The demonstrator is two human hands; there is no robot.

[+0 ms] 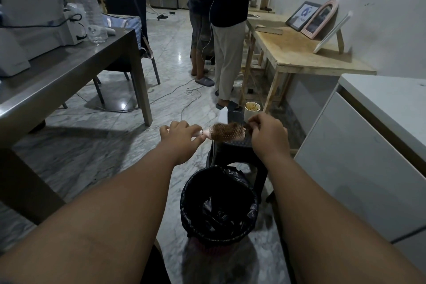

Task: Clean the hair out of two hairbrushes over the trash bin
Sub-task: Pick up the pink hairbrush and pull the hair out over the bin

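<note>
A pink hairbrush [227,132] matted with brown hair is held level above a black stool [239,147]. My left hand [182,135] grips its handle at the left. My right hand [267,132] is at the brush's right end, fingers pinched on the brown hair there. Below and nearer to me stands the trash bin [219,205], lined with a black bag and open at the top. The brush is beyond the bin, over the stool rather than over the bin's mouth. A second brush is not visible.
A paper cup [252,109] stands on the stool's far side. Two people [221,30] stand ahead beside a wooden table [299,53] with picture frames. A grey table [69,71] is left, a white cabinet [368,145] right. Cables lie on the marble floor.
</note>
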